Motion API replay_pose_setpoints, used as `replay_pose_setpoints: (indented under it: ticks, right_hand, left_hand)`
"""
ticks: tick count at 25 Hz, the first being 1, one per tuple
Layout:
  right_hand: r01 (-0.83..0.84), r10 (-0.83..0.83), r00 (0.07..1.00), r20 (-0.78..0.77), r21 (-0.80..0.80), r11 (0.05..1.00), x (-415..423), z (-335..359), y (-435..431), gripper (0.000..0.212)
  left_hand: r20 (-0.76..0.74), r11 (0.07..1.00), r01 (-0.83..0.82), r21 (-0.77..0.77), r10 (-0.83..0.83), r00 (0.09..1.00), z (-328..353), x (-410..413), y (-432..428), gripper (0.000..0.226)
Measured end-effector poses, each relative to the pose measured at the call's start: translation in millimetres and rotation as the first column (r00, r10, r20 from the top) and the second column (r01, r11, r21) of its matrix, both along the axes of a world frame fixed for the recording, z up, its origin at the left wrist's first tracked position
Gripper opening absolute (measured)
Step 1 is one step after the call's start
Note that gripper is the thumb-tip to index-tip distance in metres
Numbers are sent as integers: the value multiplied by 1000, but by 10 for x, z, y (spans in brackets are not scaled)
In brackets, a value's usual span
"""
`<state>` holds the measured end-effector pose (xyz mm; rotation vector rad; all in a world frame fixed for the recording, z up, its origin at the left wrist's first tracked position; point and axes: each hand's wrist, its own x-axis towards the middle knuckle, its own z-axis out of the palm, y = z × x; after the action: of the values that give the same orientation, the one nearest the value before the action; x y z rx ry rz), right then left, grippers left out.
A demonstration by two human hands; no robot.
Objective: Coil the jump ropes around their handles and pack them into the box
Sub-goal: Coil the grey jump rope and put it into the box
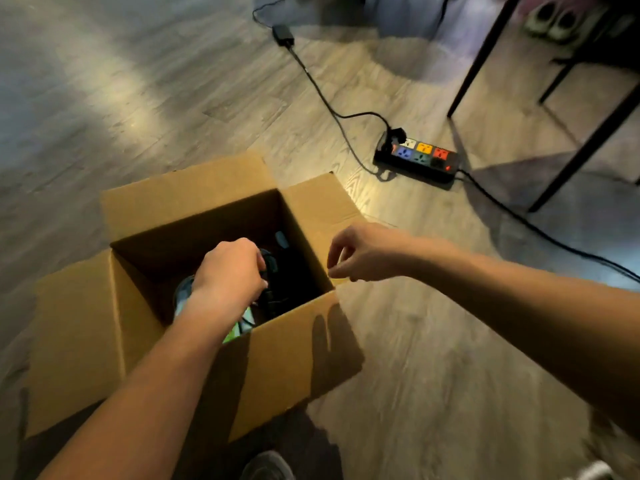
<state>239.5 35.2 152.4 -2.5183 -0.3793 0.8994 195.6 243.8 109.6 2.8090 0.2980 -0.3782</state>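
Presently: Dark Rope Being Gripped Inside the Open Box

A dark jump rope (272, 271) is being gripped by the left hand (228, 271), its fingers being curled round what seems to be a coiled bundle. Blur and shadow are making the handles hard to pick out. Hand and rope are being held inside the cardboard box (194, 202), below its rim and near the middle of the opening. The box is being stood on the wooden floor (433, 358) with all four flaps folded outward.

The right hand (363, 252) is being held in the air just over the right edge of the box. Its fingers are being bent loosely, with a small gap between thumb and forefinger, and nothing is being held in them.

More is being stored in the box. A green-and-white item (239, 329) is being partly hidden under the left forearm, and a pale blue object (282, 239) is being shown against the far inner wall.

Beyond the box, a power strip (417, 157) with coloured sockets is being fed by a black cable (322, 95), which is being run back to an adapter (283, 35). Black furniture legs (485, 57) are being shown at the upper right, with a pair of shoes (550, 20) behind them.
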Motion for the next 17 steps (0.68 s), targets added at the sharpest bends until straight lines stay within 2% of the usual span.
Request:
replay_pose_setpoints:
  ticks: [4,7,11,14,17]
  right_hand:
    - [233,-232,972,23,-42,972,-409,292,-1391,11]
    - [446,-446,895,2,-27,895,-890,144,-2431,11]
    - [679,-681,730,-65,-49,733,-1675,-403,-3444,7]
    - [748,-758,642,-113,-126,652,-2225,-882,-3890,10]
    - [808,-825,523,-214,-184,560,-2624,-1279,-3961,11]
  left_hand:
    - [70,953,246,-178,-237,969,349,48,-1313,18]
    - [62,853,462,-244,-462,885,244,-105,-2313,20]
    - [-61,675,684,-277,-723,688,-415,-536,-3489,24]
    - [-166,541,786,-298,-841,515,-1023,-961,-4164,28]
    - [-242,433,852,-294,-896,372,-1428,-1285,-4443,35]
